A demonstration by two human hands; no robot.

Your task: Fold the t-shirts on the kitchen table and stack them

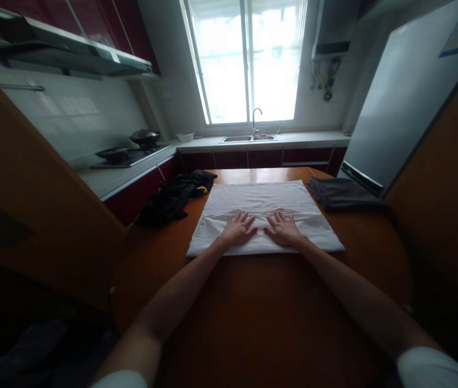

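Lying flat, white cloth (265,207) runs long axis left-right under 2 hands.

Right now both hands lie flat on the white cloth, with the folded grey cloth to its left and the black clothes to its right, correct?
Not quite: the sides are swapped. In the head view the folded grey cloth lies right of the white cloth and the black clothes left. The left hand and right hand do lie flat on it.

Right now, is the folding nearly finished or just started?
Partly done, it seems. One gray cloth already lies folded at the table's far right corner. In hand: the white cloth is spread in a neat rectangle, with the left hand and right hand pressed flat on its near edge. Left: a crumpled black garment waits unfolded at the far left.
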